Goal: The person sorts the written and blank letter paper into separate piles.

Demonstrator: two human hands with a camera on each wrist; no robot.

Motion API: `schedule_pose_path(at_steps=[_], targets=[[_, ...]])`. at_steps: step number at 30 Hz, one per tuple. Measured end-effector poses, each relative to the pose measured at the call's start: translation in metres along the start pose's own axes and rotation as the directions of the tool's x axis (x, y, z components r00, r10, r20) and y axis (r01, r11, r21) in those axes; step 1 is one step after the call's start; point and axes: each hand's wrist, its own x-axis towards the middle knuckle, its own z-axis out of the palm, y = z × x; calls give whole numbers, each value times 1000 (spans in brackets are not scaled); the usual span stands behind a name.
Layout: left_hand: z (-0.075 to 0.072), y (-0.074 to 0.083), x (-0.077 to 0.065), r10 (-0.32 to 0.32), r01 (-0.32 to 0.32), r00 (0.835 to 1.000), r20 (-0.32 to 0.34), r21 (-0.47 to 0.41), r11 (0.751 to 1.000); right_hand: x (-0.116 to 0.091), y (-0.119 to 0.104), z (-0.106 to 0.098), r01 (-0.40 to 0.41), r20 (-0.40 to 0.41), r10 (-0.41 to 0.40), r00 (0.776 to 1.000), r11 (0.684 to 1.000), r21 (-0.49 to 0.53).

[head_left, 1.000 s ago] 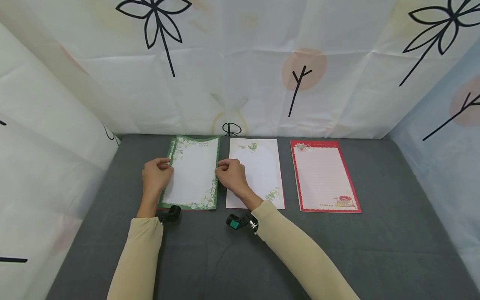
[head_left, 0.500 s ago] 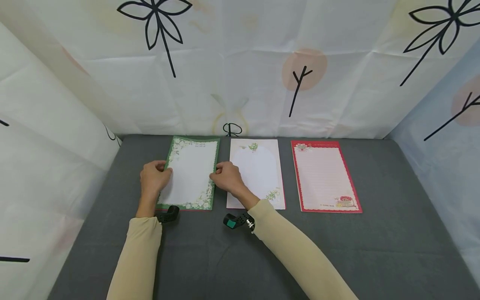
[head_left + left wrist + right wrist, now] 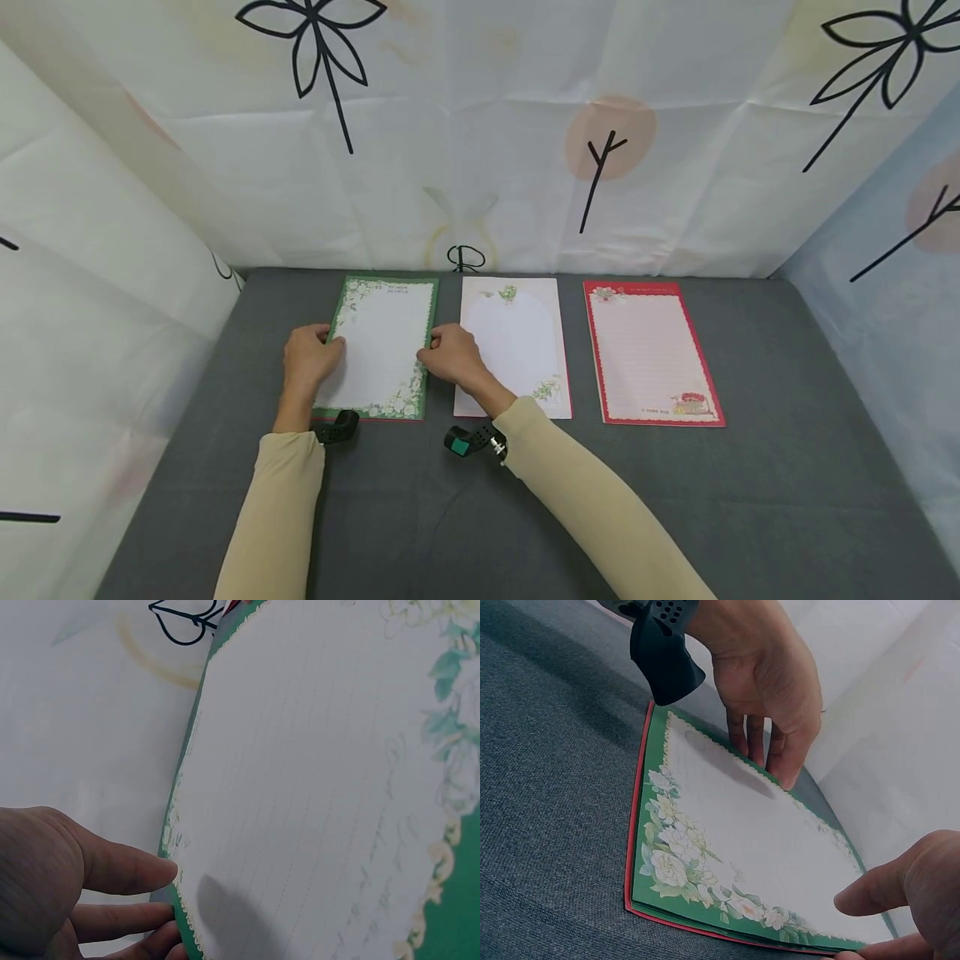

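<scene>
A stack of green-bordered letter paper (image 3: 378, 350) printed with white flowers lies on the table, a red edge showing beneath it in the right wrist view. My left hand (image 3: 310, 360) holds its left edge, thumb over the border and the other fingers along the side. On the opposite edge, my right hand (image 3: 453, 357) pinches the paper, its thumb (image 3: 874, 891) on the top face. Close up in the left wrist view, the left thumb (image 3: 131, 866) reaches the border of the faintly lined sheet (image 3: 300, 765). The right fingertips are partly hidden at the edge.
Beside the stack, a pale sheet with green leaf prints (image 3: 513, 333) lies partly under the right forearm. Further right is red-bordered lined paper (image 3: 648, 358). A grey cloth covers the table (image 3: 780, 467); white patterned fabric (image 3: 487, 167) hangs behind and at both sides.
The top green sheet has slid slightly left and toward me, and its edges now line up with the paper beneath. Both hands moved a little with it.
</scene>
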Motion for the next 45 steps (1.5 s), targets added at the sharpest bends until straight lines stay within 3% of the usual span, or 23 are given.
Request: schedule_pose_path(at_steps=[18,23,28,37,45], targets=[[1,2,0,-22,22,1000,-17,3,1000,-3,1,0,-15,-4,15,1000,1000,12],[2,5,-1,21,-19,998,-51,36,999,-5,1,-2,56,-45,-54,998,998,35],[5,13,-6,84,-82,993,-84,38,996,-7,-2,-9,30,-79,-27,997,999,34],[16,34,-19,142,-146,988,-65,-54,988,-14,1,-22,34,-93,-26,995,996,87],[32,49,-27,219,-219,976,-18,-142,965,-23,6,-41,72,-124,-57,991,991,117]])
